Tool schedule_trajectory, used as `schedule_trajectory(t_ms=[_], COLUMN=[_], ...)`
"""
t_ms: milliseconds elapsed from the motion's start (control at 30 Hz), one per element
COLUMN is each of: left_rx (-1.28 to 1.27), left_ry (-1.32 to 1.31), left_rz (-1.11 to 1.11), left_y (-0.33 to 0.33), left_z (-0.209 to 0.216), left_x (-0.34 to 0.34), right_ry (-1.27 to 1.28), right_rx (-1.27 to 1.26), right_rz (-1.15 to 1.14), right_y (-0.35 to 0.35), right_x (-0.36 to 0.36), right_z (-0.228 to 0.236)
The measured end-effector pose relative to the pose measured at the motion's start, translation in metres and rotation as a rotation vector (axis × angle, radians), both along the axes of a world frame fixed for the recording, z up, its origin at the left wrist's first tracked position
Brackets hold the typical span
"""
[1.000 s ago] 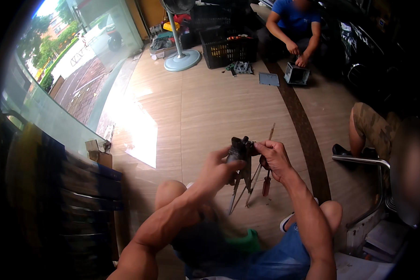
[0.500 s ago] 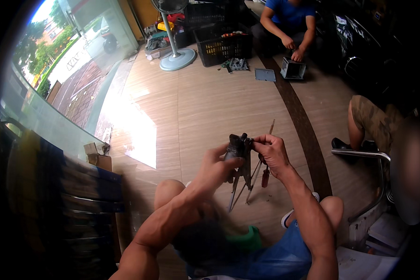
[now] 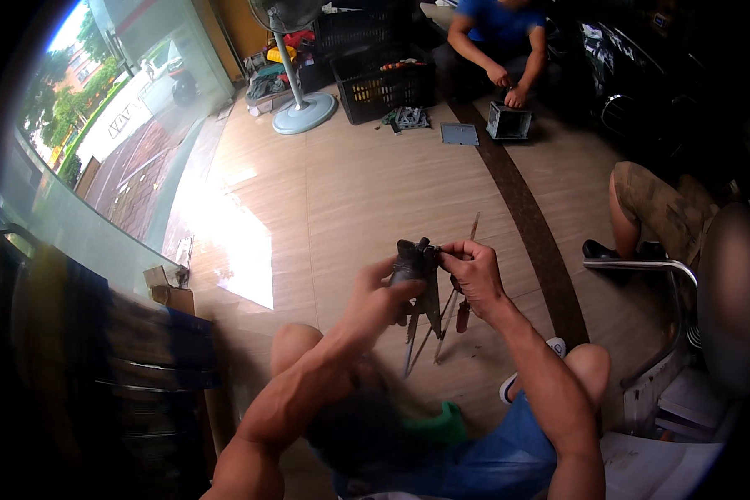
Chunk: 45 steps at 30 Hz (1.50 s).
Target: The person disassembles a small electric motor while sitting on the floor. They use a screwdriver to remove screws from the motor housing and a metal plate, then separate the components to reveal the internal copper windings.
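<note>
As our left hand (image 3: 373, 302) grips the blackish, irregular, metal-looking part (image 3: 413, 265), our right hand (image 3: 477, 282) works, fingers apparently pinching its upper end; the next move needs steadiness.

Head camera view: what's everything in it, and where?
dark part: one, black, centre
red handle: one, red, right of centre
thin rods: at least two, greyish, below centre
fan: one, grey, upper left
crate: one or more, black, beside fan
metal box: one, grey, top right
flat panel: one, grey, left of box
co-worker: one, blue-shirted, behind box
bystander: one, camouflage shorts, right edge
green thing: one, green, bottom
left hand: one, bare, around dark part
right hand: one, bare, at dark part's top
</note>
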<state>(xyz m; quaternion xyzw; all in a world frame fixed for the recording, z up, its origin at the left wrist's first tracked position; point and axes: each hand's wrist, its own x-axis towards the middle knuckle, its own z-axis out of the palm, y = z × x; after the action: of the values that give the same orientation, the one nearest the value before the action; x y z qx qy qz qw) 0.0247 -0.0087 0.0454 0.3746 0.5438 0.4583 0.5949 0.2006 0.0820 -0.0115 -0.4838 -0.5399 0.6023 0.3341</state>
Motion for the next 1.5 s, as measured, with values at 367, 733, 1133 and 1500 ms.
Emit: schedule_trajectory(t_ms=[367,733,1133,1500], left_rx=[0.031,0.028,0.049,0.052], left_ry=[-0.022,-0.011,0.008,0.0], left_rz=[0.012,0.011,-0.004,-0.018], left_y=[-0.002,-0.003,-0.004,-0.005], left_z=[-0.012,-0.015,-0.015,-0.013], left_x=[-0.001,-0.004,-0.006,-0.005], right_ry=[0.155,0.191,-0.09,0.077], right_rx=[-0.101,-0.126,0.138,0.026], right_rz=[-0.02,0.054,-0.017,-0.021], right_y=[0.0,0.006,-0.003,-0.002], right_x=[-0.001,0.003,-0.003,-0.002], right_z=[-0.014,-0.014,0.001,-0.008])
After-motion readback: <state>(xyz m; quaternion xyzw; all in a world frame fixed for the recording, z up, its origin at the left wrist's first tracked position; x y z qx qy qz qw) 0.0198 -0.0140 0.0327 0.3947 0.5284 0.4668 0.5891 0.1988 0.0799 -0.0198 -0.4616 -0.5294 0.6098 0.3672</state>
